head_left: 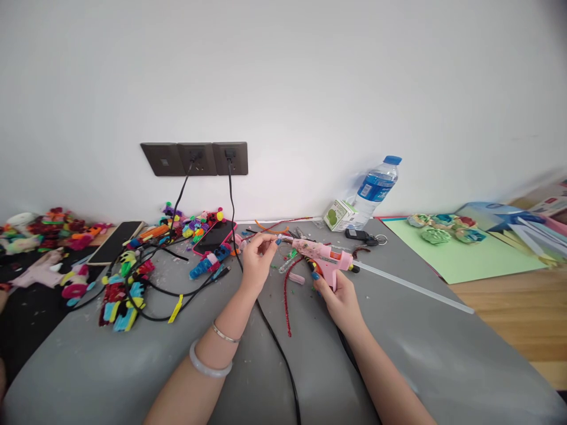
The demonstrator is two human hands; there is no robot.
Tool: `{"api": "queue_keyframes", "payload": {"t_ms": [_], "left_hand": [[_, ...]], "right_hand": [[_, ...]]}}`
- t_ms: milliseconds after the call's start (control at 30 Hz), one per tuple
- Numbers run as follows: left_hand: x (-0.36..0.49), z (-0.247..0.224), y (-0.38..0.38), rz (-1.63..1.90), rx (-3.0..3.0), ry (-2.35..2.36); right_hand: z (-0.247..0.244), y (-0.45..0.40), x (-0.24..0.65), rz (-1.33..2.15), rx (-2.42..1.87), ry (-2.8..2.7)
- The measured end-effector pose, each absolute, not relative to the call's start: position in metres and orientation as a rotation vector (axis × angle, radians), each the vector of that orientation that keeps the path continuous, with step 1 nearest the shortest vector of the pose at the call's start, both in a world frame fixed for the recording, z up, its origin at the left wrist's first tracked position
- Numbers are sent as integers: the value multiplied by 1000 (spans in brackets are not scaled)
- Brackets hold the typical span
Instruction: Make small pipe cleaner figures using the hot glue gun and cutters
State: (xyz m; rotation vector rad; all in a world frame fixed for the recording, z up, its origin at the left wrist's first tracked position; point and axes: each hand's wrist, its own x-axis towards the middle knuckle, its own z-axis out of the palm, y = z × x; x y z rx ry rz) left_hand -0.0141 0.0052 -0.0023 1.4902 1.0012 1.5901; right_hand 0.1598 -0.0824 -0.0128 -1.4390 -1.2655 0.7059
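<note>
Gripping the pink hot-glue gun (325,252): the right hand (341,297) is wrapping around its handle, over the middle of the grey surface (155,366), nearer the back edge than the front; the nozzle is pointing left.
Left hand (259,260): thumb and forefinger are pinching together right by the nozzle; anything between them is too small to tell.
Clear glue stick (416,286): sticking out of the gun's rear, its far end reaching toward the surface's right edge.
Red pipe cleaner (286,301): lying below and between the hands.
Back edge, right of middle: a blue-capped water bottle (375,190) is standing just beside a green-and-white box (339,216); a black car key (357,234) is lying in front.
Left part: pipe-cleaner figures (121,300), black cables (197,290) and a black phone (116,242) are lying scattered.
Right edge: green paper (482,257) is lying along it, carrying crinkled flowers (436,235).
</note>
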Motion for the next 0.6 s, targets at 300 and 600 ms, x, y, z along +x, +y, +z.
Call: {"api": "queue_keyframes", "payload": {"t_ms": [300, 600], "left_hand": [[-14, -5, 7, 1556, 1424, 1017], [-13, -8, 12, 1565, 1174, 1029]], "right_hand": [[-15, -83, 160, 712, -1466, -1227], [-20, -84, 166, 732, -1337, -1169]]}}
